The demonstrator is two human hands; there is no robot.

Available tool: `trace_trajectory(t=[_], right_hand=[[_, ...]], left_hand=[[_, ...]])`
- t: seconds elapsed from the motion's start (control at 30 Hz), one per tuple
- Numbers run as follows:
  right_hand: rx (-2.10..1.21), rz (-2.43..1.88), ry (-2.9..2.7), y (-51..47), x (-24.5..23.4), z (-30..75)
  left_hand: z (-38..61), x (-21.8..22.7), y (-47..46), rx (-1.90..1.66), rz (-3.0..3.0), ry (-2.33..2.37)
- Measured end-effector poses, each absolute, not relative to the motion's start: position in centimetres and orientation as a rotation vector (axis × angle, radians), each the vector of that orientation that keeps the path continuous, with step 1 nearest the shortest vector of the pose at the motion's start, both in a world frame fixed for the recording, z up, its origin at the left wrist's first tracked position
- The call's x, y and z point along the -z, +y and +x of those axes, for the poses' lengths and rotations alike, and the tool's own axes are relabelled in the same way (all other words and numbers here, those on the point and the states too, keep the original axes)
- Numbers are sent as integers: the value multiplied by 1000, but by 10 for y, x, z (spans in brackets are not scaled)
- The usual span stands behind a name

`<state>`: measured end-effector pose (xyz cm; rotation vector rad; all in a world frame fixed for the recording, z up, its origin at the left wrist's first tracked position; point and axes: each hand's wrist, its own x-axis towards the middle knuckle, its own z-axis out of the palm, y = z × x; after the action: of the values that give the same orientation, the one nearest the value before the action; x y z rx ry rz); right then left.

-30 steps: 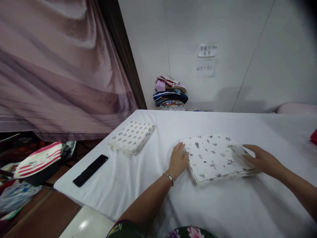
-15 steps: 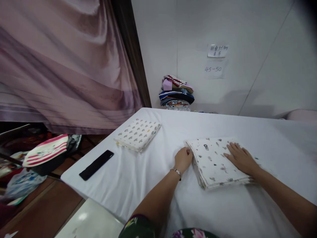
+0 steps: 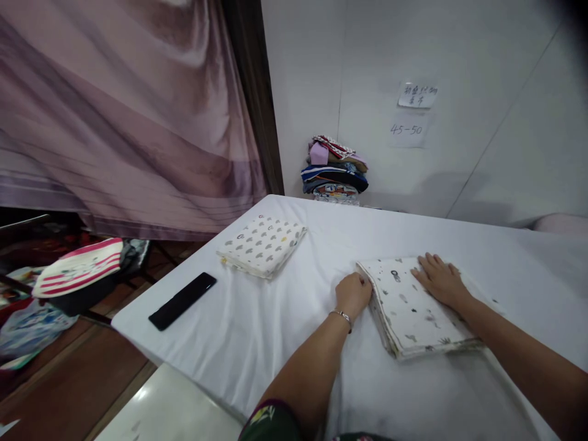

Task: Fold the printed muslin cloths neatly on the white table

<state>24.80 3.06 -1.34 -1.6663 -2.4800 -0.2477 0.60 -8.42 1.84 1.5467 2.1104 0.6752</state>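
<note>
A folded white cloth (image 3: 407, 312) with small grey and dark prints lies in several layers on the right half of the table. My left hand (image 3: 353, 295) is closed at the cloth's left far corner, thumb and fingers pinching its edge. My right hand (image 3: 440, 280) rests flat on top near the far right side, fingers slightly spread. A second folded white cloth (image 3: 265, 246), patterned with grey shapes, sits apart to the left.
A black phone (image 3: 182, 301) lies near the left edge of the white-covered table (image 3: 257, 331). Behind the table a stack of folded fabrics (image 3: 334, 171) stands against the wall. A pinkish curtain (image 3: 151, 110) hangs at left, and a pale stool (image 3: 169, 407) is at the front.
The view has shifted slightly, so most things appear moved a little. My left hand still pinches the cloth's edge; my right hand has slid a little toward the cloth's far edge.
</note>
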Motion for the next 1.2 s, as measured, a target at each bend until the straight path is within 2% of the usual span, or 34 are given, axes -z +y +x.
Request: trace_trajectory(t=[0.2, 0.73, 1.2], right_hand=[[209, -1737, -2492, 37, 30, 252], [117, -1729, -2466, 32, 25, 251], [115, -1730, -2463, 32, 24, 250]], left_hand=[[1, -13, -80, -718, 1517, 2101], [9, -17, -54, -845, 1374, 2199], [8, -12, -43, -813, 1386, 2166]])
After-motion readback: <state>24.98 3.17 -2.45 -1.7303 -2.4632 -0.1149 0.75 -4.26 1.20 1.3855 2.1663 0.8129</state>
